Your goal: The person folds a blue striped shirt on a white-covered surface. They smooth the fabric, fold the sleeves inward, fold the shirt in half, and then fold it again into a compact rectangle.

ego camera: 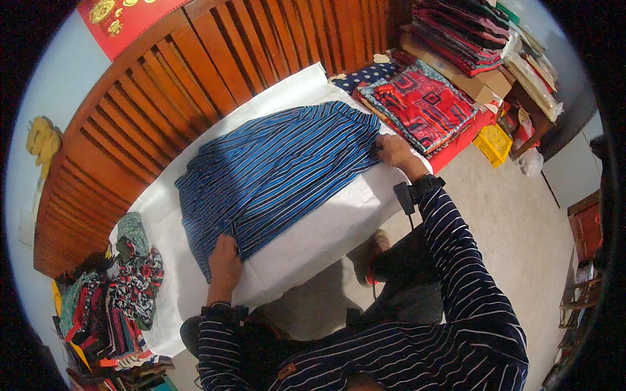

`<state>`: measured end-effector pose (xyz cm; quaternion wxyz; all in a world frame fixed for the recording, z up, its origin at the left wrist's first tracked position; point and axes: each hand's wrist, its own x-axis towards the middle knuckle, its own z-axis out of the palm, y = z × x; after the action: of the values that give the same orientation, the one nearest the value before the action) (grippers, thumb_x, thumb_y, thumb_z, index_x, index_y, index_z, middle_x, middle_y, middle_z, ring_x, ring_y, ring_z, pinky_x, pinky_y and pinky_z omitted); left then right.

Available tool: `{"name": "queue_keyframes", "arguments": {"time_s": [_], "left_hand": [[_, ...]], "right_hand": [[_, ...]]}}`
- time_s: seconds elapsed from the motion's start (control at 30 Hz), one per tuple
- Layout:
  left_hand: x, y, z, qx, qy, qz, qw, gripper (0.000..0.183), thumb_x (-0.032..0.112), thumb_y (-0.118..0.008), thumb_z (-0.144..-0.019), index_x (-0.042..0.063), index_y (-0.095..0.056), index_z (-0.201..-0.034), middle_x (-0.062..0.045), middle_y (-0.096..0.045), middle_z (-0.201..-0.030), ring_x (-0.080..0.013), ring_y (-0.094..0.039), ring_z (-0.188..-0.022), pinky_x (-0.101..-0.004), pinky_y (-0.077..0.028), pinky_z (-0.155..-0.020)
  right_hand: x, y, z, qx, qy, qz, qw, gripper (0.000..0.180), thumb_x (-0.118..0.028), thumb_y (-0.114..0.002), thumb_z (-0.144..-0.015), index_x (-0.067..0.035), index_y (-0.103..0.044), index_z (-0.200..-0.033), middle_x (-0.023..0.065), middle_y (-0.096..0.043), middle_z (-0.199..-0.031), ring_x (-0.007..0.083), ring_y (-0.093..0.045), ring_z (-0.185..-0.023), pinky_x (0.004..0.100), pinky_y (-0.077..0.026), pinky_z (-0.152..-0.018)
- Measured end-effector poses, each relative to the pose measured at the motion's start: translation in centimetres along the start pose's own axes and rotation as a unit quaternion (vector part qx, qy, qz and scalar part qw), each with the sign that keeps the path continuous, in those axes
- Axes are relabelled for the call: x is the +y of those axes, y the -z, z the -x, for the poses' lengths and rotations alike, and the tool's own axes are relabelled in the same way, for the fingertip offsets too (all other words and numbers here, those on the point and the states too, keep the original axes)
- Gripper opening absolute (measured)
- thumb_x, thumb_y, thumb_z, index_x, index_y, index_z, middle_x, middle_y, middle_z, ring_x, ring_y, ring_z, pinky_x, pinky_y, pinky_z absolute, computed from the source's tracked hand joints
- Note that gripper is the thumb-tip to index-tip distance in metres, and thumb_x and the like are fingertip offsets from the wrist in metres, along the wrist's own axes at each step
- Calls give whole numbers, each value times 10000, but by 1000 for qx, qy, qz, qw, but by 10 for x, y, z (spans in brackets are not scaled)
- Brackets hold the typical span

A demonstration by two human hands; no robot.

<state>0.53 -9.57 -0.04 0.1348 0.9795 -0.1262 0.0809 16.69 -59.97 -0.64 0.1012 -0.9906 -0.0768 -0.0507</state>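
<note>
A blue, black and white striped garment (288, 166) lies spread on a white cloth (313, 244) before me. At its lower left edge, my left hand (225, 261) grips a bit of the fabric with bent fingers. My right hand (395, 151) is closed on the garment's right edge, near the gathered, ribbed-looking end. The garment lies mostly flat, with some folds at its left part. Both my wrists wear dark bands, and a small dark device hangs at the right one.
Patterned red folded cloths (425, 107) lie beyond my right hand, with a stack of dark and red textiles (459, 34) behind. Crumpled patterned clothes (134, 278) are heaped at the left. A slatted wooden headboard (195, 63) runs along the far side; a yellow basket (494, 144) stands at right.
</note>
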Motion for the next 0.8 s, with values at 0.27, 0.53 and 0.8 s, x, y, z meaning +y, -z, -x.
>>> {"name": "queue_keyframes", "arguments": {"time_s": [0.27, 0.53, 0.8], "left_hand": [[-4, -10, 1, 22, -43, -43, 998, 331, -35, -579, -691, 60, -512, -1000, -143, -521, -1008, -377, -576, -872, -456, -499, -665], [3, -3, 4, 39, -39, -20, 998, 291, -61, -570, -691, 55, -482, -943, -152, -510, -969, -391, -568, -868, -470, -488, -682], [1, -7, 3, 30, -50, -36, 998, 208, -27, -566, -735, 48, -491, -914, -145, -511, -939, -373, -572, -847, -462, -486, -651]], "right_hand": [[7, -17, -8, 92, -124, 11, 988, 314, -186, -697, -741, -11, -593, -981, 215, -636, -937, 402, -622, -925, 462, -501, -811], [-3, -9, -3, -19, -200, -104, 974, 494, -364, -758, -746, 8, -579, -1018, 225, -648, -947, 395, -622, -921, 447, -487, -812], [9, -12, -12, -13, -149, -76, 986, 320, -118, -700, -703, -35, -607, -997, 249, -641, -972, 398, -632, -940, 446, -507, -818]]}}
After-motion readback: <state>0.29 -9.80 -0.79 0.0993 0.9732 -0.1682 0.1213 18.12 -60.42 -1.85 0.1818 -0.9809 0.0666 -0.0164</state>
